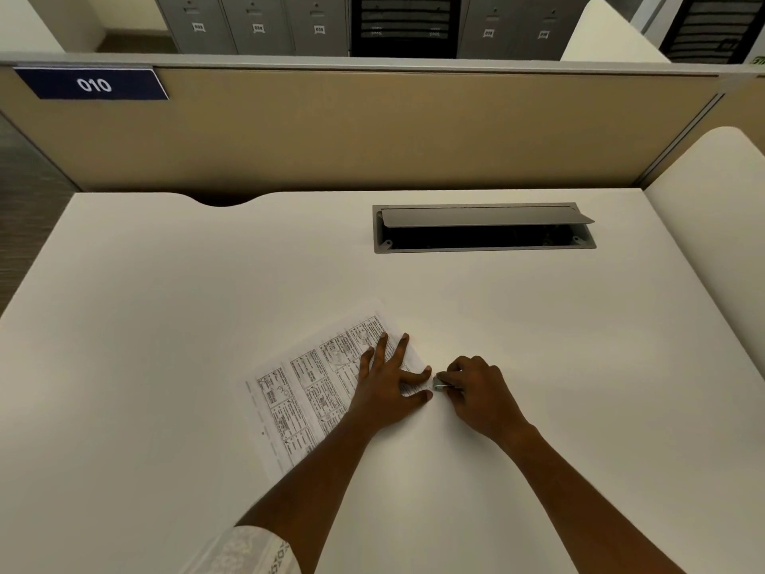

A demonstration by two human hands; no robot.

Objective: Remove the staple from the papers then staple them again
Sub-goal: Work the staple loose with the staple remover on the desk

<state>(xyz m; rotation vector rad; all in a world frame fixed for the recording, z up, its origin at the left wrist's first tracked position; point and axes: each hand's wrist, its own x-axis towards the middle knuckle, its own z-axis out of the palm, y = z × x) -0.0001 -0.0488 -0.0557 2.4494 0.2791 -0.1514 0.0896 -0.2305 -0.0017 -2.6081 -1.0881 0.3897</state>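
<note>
— Two hands are shown at one corner of the papers [306,383]; how are they disposed?

— The left hand [385,393] is laid flat on the sheets, fingers [383,345] spread, with thumb and forefinger set to either side of the near-right corner. The right hand [476,391] is curled round a small grey metal tool [438,383], taken to be a staple remover, whose tip is brought to that corner. The papers are seen lying askew on the white desk [165,325], towards its front and well apart from the open cable hatch [484,242].

— Can the staple be made out?

— It cannot, being too small. It is presumed to lie between the two left fingertips, at the tool's tip.

— How is the step to be done well?

— The sheets should be pinned firmly close to the staple, so that the pull is taken by the staple and not by the paper. The tip should be slid under the staple's crown, low and level, and lifted gently, since a jerk is likely to tear the corner. The sheets should be held aligned for restapling. No stapler is seen in view.
</note>
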